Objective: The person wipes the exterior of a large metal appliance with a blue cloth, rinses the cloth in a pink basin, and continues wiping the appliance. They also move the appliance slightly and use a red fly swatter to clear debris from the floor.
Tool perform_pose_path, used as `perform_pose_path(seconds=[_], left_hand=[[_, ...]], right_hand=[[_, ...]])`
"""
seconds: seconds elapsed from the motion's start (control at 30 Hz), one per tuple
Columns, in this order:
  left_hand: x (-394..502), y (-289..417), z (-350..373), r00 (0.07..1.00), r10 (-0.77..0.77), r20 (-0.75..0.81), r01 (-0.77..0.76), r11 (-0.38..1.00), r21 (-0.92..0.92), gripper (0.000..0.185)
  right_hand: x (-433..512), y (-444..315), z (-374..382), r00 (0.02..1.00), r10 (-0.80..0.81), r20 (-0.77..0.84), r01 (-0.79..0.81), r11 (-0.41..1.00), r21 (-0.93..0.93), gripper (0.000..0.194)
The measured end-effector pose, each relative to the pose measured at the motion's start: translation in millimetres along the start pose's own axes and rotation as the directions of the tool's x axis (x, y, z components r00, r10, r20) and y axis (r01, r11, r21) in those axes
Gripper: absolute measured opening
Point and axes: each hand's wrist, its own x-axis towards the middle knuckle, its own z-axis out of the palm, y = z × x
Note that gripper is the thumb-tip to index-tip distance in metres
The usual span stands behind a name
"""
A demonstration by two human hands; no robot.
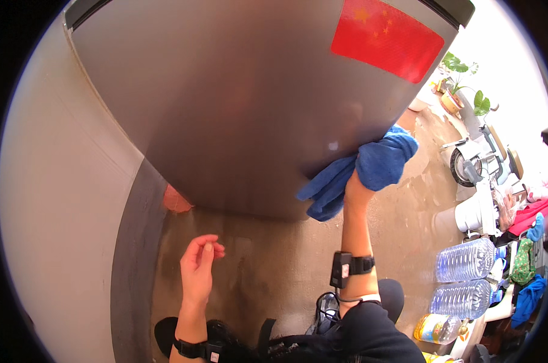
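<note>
A blue cloth [385,159] is bunched over my right hand [359,187], which presses it against the lower right side edge of a tall grey cabinet-like appliance, probably a refrigerator [237,109]. The cloth covers my right fingers, and one fold hangs to the left of the wrist. Lower left, my left hand [199,265] hovers in front of the appliance with loosely curled fingers and nothing in it. A red flag sticker with yellow stars [387,38] is on the upper right of the grey panel.
A pale wall [65,190] with a dark grey base band [131,281] rises at the left. On the brown floor [251,272] at the right stand large plastic bottles [465,259], an oil bottle [437,329], a white bucket [469,214], a scooter [487,154] and a potted plant [451,102].
</note>
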Motion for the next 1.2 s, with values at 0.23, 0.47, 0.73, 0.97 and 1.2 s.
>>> perform_pose_path(seconds=[0.23,0.47,0.73,0.97,1.2], left_hand=[[-11.8,9.0,-14.0,0.999,0.038,-0.033,-0.037,0.999,0.031,0.020],[-8.5,2.8,-27.5,0.996,0.029,-0.088,-0.026,0.999,0.031,0.019],[-6.7,1.9,-40.5,0.994,-0.003,-0.107,0.011,0.997,0.070,0.020],[2.9,2.2,-44.8,0.993,-0.020,-0.114,0.029,0.997,0.075,0.020],[-8.0,5.4,-45.6,0.996,-0.050,-0.074,0.056,0.995,0.084,0.018]], right_hand=[[24.1,-51.4,42.0,0.987,0.105,-0.123,-0.097,0.993,0.065,0.032],[28.7,-154.6,154.3,0.826,-0.544,0.152,0.561,0.761,-0.325,0.052],[-155.0,-140.2,267.9,0.225,-0.739,0.635,0.885,0.428,0.184,0.044],[-218.1,17.1,181.6,-0.052,-0.604,0.795,0.616,0.607,0.502,0.048],[-98.6,86.5,8.4,-0.289,-0.338,0.896,0.953,-0.008,0.304,0.052]])
